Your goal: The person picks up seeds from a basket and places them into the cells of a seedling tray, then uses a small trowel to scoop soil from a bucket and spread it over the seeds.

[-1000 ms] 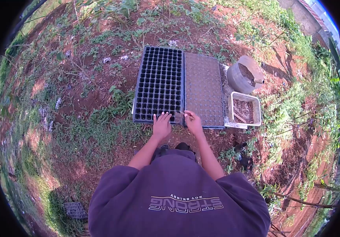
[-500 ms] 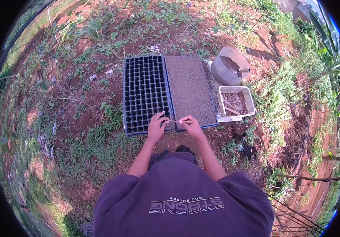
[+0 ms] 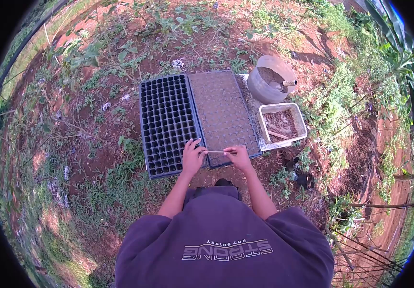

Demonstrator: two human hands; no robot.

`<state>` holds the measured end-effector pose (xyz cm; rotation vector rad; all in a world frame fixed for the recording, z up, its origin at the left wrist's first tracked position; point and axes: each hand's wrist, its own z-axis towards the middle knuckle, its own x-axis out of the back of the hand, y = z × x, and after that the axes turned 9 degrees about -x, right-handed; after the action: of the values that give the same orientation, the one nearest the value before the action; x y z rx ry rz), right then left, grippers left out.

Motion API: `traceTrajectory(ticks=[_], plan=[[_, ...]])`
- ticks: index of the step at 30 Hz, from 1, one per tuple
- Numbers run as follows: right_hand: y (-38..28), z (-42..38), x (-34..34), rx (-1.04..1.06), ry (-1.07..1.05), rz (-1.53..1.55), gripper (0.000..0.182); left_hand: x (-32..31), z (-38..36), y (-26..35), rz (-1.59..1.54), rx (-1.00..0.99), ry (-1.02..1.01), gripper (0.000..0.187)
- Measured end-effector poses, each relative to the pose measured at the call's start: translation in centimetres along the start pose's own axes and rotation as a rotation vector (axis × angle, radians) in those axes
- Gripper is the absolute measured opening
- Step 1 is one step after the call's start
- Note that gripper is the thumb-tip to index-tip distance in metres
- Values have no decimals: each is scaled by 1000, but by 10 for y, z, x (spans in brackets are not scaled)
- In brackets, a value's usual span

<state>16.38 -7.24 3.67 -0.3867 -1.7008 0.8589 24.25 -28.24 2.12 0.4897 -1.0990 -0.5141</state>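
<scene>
A thin, light brown stick (image 3: 215,152) spans the gap between my two hands, lying almost level. The fingertips of my left hand (image 3: 192,157) pinch one end, over the near right corner of the black seedling tray (image 3: 144,126) with dark, hollow cells. My right hand (image 3: 239,157) closes on the other end, above the near edge of the soil-filled seedling tray (image 3: 224,108). Brown soil covers most of that second tray, and its cell rims show through. The two trays lie side by side.
Right of the trays stands a translucent cut plastic tub (image 3: 260,86) with soil and a handled tool inside. In front of it, a white rectangular basin (image 3: 291,139) holds reddish-brown grains and a flat stick. Weeds and red earth surround them.
My hands have moved slightly apart, and more of the stick shows between them. The trays and containers appear shifted left and a little turned as the head view moved.
</scene>
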Motion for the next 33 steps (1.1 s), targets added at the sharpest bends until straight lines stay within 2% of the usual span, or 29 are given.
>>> traceTrajectory(ticks=[1,3,6,8,14,19,26,33], plan=[[8,3,-2,-4,-3,2,17,-4,1,1,17,5,-15,12],[15,9,-1,51,168,-78,14,-10,11,9,34,8,-58,12],[22,19,2,44,247,-196,14,-24,24,9,61,-30,-113,11],[24,25,3,32,262,-212,13,-32,32,8,69,-70,-122,11],[24,28,8,17,312,-223,12,-42,43,12,83,0,-158,10],[27,35,15,51,322,-249,9,-48,45,15,87,-17,-127,9],[36,55,28,99,450,-239,21,-63,58,36,93,10,-1,14],[81,56,88,158,506,-101,22,-113,86,81,71,21,71,18]])
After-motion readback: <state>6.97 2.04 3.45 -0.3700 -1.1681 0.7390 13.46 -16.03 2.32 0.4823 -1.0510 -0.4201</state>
